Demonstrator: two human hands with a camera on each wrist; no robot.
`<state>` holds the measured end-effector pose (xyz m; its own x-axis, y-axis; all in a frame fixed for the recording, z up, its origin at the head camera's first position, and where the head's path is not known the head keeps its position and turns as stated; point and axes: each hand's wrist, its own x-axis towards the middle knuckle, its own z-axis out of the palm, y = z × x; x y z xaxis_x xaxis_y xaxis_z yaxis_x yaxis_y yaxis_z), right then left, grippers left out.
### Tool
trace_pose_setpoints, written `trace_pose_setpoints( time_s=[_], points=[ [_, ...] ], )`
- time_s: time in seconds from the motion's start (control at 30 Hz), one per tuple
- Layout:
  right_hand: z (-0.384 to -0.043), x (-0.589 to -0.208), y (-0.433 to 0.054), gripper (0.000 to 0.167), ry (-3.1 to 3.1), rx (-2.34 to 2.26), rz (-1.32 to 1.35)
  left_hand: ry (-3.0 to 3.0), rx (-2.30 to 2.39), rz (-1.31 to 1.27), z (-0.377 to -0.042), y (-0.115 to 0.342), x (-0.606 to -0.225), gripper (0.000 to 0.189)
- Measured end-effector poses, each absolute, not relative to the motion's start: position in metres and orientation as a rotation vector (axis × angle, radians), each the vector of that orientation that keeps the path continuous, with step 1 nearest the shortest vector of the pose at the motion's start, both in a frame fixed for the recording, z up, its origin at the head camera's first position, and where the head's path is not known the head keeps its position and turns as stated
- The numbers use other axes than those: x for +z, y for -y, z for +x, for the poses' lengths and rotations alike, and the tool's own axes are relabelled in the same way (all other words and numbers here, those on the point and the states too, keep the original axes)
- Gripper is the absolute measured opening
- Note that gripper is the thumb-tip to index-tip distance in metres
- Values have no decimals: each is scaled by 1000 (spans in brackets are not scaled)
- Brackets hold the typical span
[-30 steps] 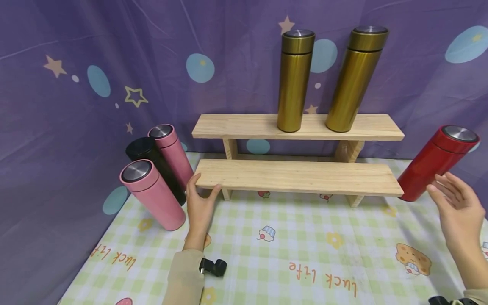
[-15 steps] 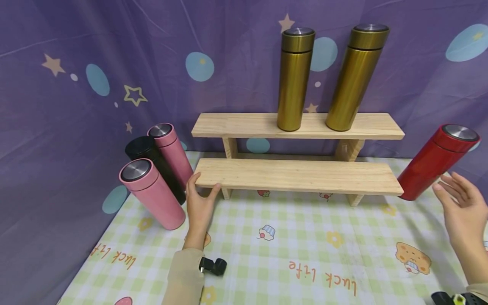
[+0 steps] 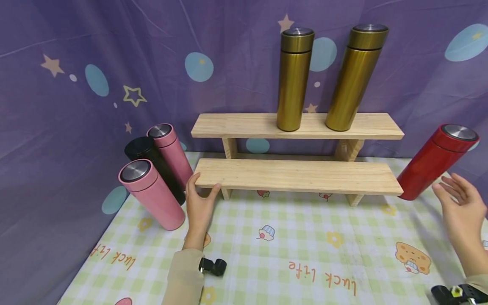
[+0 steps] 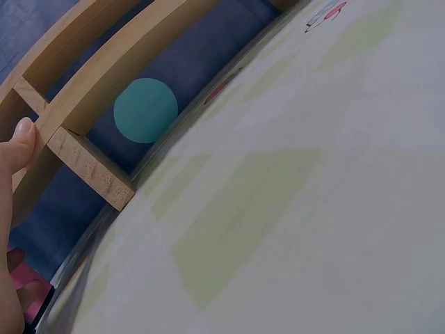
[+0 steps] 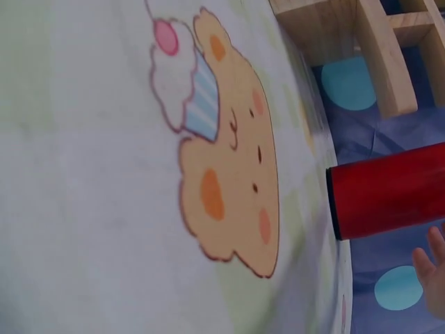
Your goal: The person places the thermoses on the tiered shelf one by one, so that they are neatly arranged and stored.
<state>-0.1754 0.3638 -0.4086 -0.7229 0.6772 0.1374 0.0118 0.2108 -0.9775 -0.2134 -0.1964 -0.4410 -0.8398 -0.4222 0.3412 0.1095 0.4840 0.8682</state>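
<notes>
In the head view my left hand (image 3: 200,207) holds the left front corner of the lower board of a two-tier wooden shelf (image 3: 297,174). Its thumb rests on the front edge and its forefinger lies at the end of the board; the left wrist view shows the thumb (image 4: 22,142) against the wood. My right hand (image 3: 461,207) hovers with relaxed fingers near a red thermos bottle (image 3: 431,165) right of the shelf, and a gap appears between them in the right wrist view. Two gold thermos bottles (image 3: 295,84) (image 3: 354,84) stand on the upper board (image 3: 236,126).
Left of the shelf stand two pink thermos bottles (image 3: 156,197) (image 3: 173,152) with a black bottle (image 3: 152,163) between them, close to my left hand. A green-and-white checked cloth (image 3: 289,250) covers the table. A purple curtain (image 3: 244,25) hangs behind and on the left.
My right hand has shifted slightly right, away from the red thermos bottle, then stayed nearly still. The left hand, the shelf and the bottles have kept their places.
</notes>
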Motion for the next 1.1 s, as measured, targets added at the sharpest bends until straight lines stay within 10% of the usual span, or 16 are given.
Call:
trace_pose_setpoints(
  time_s=[1.1],
  points=[
    [-218,-424,-386,71,2109,1454,-677,2219,-1360,259,-214,198,-444,77]
  ],
)
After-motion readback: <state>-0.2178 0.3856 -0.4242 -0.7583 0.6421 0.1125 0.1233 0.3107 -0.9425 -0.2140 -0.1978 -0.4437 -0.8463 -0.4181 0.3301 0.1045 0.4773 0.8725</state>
